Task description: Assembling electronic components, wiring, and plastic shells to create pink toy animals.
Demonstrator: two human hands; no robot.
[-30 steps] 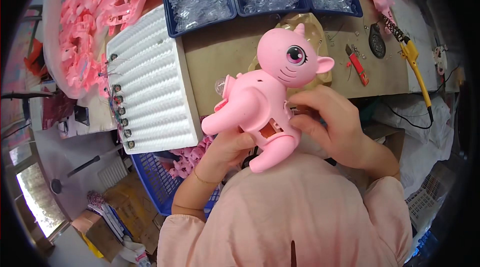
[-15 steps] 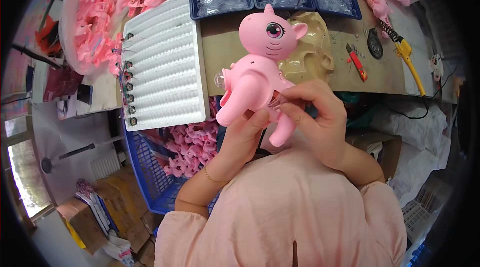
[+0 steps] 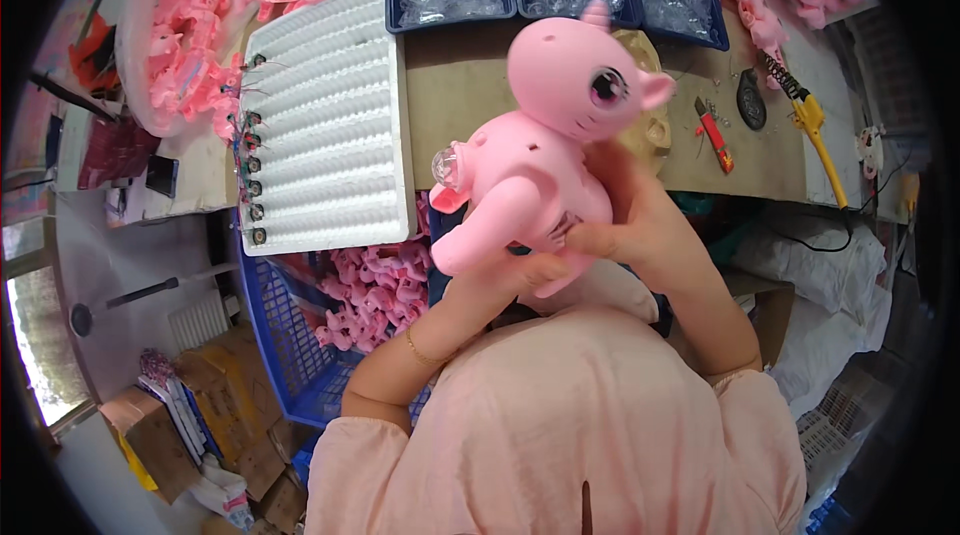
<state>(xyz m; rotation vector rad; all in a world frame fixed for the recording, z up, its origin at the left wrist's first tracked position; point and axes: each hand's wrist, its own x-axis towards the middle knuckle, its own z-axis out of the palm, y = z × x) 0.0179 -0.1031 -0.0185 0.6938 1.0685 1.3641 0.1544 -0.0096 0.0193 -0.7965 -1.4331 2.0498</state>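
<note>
A pink plastic unicorn toy (image 3: 510,170) is held up over the table's front edge, its horned head tilted to the right. My right hand (image 3: 645,220) grips its body from the right, the thumb lying beside a dark opening in the belly. Beneath the legs, my left hand (image 3: 500,280) holds the toy, thumb against the lower leg; its other fingers are mostly hidden. A clear round plastic piece (image 3: 446,167) sticks out at the toy's left end. Small thin parts seem to show in the belly opening, too small to name.
A white ridged foam tray (image 3: 330,125) with small wired round parts along its edge lies left. Blue bins (image 3: 508,20) of clear plastic pieces stand behind. A red cutter (image 3: 713,138) and a yellow soldering iron (image 3: 822,140) lie right. Below left is a blue basket (image 3: 285,345) of pink parts.
The toy has turned and shifted slightly right. My right hand has gone from pinching a clear piece at the belly opening to gripping the body; that clear piece no longer shows in my fingers.
</note>
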